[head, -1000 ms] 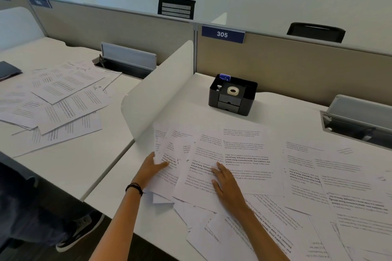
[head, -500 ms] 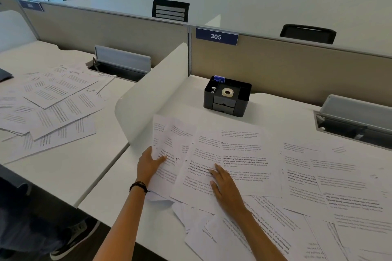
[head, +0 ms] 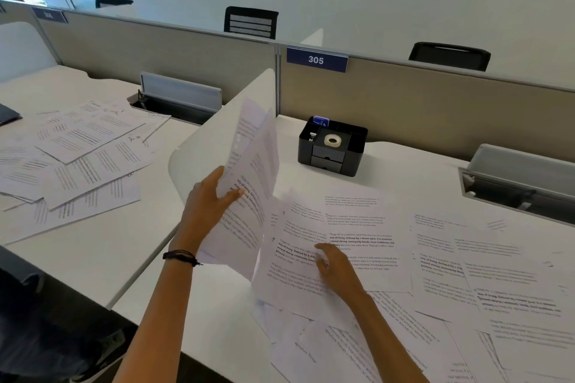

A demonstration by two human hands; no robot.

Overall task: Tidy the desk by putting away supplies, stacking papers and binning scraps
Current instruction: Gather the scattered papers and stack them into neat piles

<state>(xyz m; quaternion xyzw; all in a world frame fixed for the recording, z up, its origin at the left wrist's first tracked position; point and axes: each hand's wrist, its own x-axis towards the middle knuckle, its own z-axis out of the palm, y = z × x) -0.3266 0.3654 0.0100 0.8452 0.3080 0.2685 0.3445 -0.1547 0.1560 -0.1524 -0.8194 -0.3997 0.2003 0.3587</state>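
The left hand (head: 207, 207) clamps its fingers on a sheaf of sheets (head: 252, 165), tilted up above the table (head: 401, 162). The right hand (head: 339, 272) lies flat, fingers slightly apart, on the scattered papers (head: 357, 227) beside it.

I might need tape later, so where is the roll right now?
In the head view, the tape roll lies in the black desk organizer at the back of the desk, just below the 305 sign and right of the white divider.
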